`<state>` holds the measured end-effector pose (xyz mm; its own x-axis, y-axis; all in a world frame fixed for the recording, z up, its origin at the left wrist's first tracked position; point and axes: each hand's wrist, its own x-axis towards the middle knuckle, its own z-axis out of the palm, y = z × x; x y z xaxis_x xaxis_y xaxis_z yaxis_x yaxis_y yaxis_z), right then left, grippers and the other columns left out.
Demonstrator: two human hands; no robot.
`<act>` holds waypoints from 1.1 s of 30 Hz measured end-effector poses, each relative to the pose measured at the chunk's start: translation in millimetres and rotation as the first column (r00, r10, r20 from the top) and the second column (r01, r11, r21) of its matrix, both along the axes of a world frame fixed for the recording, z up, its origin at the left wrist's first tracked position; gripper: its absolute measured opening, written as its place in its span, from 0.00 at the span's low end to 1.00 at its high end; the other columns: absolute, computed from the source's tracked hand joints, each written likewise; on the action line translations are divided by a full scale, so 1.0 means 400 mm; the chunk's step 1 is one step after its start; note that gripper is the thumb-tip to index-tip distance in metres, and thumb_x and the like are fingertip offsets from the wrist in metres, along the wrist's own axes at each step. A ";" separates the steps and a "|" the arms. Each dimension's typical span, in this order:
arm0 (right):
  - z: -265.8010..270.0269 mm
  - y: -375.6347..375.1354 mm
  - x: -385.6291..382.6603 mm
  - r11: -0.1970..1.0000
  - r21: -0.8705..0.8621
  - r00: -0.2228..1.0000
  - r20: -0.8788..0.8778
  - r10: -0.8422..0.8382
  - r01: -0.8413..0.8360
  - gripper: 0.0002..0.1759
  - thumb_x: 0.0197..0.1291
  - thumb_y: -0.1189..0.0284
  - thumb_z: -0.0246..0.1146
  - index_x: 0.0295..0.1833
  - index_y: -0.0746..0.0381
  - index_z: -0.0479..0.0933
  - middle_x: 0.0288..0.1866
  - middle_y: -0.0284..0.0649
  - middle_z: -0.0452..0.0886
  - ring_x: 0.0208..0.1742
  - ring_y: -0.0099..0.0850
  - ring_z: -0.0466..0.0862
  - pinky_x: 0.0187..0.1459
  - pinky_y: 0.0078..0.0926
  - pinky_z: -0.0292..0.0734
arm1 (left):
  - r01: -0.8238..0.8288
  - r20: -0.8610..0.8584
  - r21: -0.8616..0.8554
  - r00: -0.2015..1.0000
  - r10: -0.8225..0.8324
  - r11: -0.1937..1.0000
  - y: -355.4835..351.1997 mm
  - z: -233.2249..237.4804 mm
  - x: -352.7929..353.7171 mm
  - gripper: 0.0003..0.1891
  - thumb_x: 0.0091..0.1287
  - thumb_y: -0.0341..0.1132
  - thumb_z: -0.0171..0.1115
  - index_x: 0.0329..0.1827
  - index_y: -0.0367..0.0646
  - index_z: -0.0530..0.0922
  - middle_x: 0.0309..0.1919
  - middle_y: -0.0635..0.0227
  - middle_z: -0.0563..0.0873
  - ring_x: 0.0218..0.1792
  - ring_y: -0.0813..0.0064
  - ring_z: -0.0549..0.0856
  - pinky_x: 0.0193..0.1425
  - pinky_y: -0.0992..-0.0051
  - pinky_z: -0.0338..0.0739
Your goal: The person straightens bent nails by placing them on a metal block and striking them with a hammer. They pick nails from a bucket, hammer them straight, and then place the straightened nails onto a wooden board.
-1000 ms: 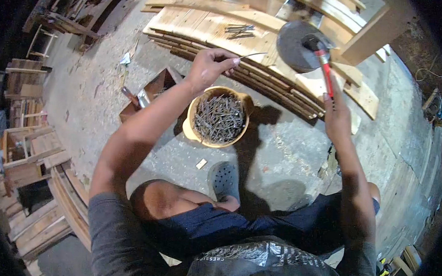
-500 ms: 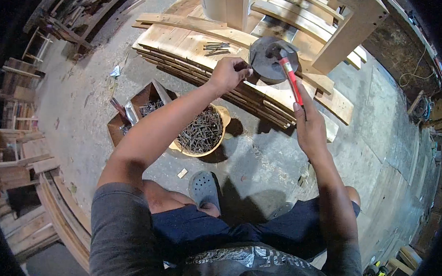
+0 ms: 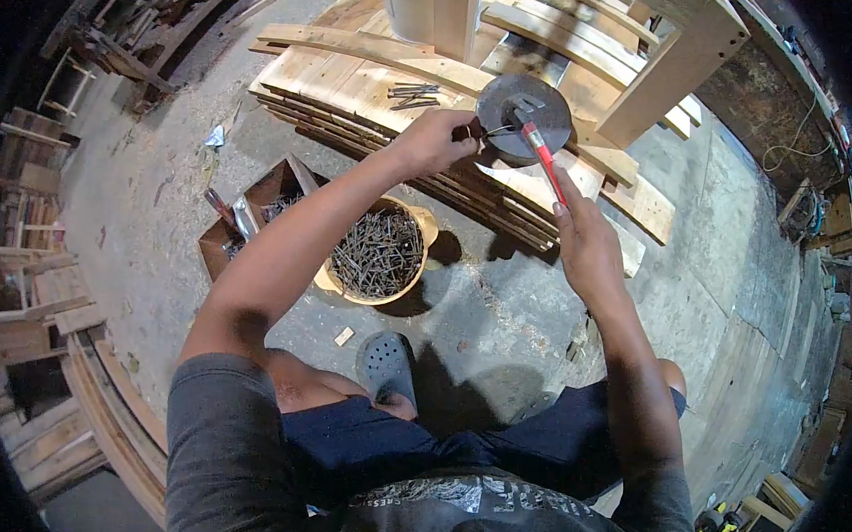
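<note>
My left hand (image 3: 433, 145) is closed in a pinch on a thin nail (image 3: 495, 132), whose free end lies over a round, dark metal block (image 3: 503, 92). In my right hand (image 3: 593, 247) is a hammer (image 3: 545, 164) with a red handle. Its head is down at the block's face, close to the nail's end. The block rests on a stack of wooden boards (image 3: 348, 87). Several straight nails (image 3: 414, 95) lie together on the boards, left of the block.
A yellow tub (image 3: 428, 230) full of nails stands on the floor below my left forearm. Beside it is a rusty metal box (image 3: 216, 245) with more nails. A wooden post (image 3: 453, 20) and an upright plank (image 3: 667, 77) rise behind the block. Timber is piled at the left.
The hammer has swung down and left, from raised over the block to its face near the nail. My left hand keeps its pinch at the block's edge.
</note>
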<state>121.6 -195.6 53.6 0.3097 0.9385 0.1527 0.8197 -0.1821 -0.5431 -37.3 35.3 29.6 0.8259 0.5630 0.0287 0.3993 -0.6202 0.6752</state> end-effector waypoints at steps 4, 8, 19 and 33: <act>0.015 0.002 -0.009 0.993 -0.115 0.997 -0.067 -0.040 0.032 0.27 0.71 0.69 0.51 0.74 0.46 0.61 0.47 0.56 0.78 0.49 0.52 0.79 0.51 0.44 0.73 | -0.053 0.083 -0.400 0.992 0.094 0.915 0.005 -0.024 -0.004 0.08 0.66 0.32 0.63 0.41 0.36 0.80 0.29 0.67 0.84 0.30 0.79 0.82 0.38 0.75 0.78; -0.010 0.003 0.001 1.000 0.009 1.000 0.002 -0.007 0.007 0.27 0.71 0.69 0.51 0.74 0.45 0.60 0.38 0.52 0.77 0.39 0.52 0.80 0.43 0.49 0.74 | -0.022 0.192 -0.614 0.965 0.177 0.789 -0.001 -0.059 -0.004 0.06 0.69 0.32 0.61 0.39 0.38 0.80 0.28 0.72 0.83 0.28 0.83 0.81 0.33 0.80 0.75; 0.004 -0.008 -0.005 0.998 0.052 0.995 -0.092 -0.043 0.048 0.26 0.71 0.69 0.51 0.74 0.48 0.62 0.44 0.52 0.79 0.45 0.52 0.80 0.48 0.45 0.73 | -0.062 0.249 -0.626 0.929 0.274 0.777 -0.013 -0.066 0.006 0.03 0.68 0.25 0.58 0.40 0.37 0.79 0.29 0.69 0.83 0.28 0.83 0.79 0.33 0.80 0.74; -0.027 0.012 0.000 0.990 0.128 0.995 -0.088 -0.042 0.053 0.27 0.71 0.69 0.52 0.74 0.47 0.61 0.48 0.54 0.80 0.48 0.53 0.80 0.50 0.45 0.74 | 0.004 0.179 -0.808 0.954 0.239 0.589 0.009 -0.054 -0.003 0.07 0.70 0.34 0.54 0.39 0.41 0.79 0.32 0.66 0.85 0.30 0.81 0.83 0.33 0.82 0.75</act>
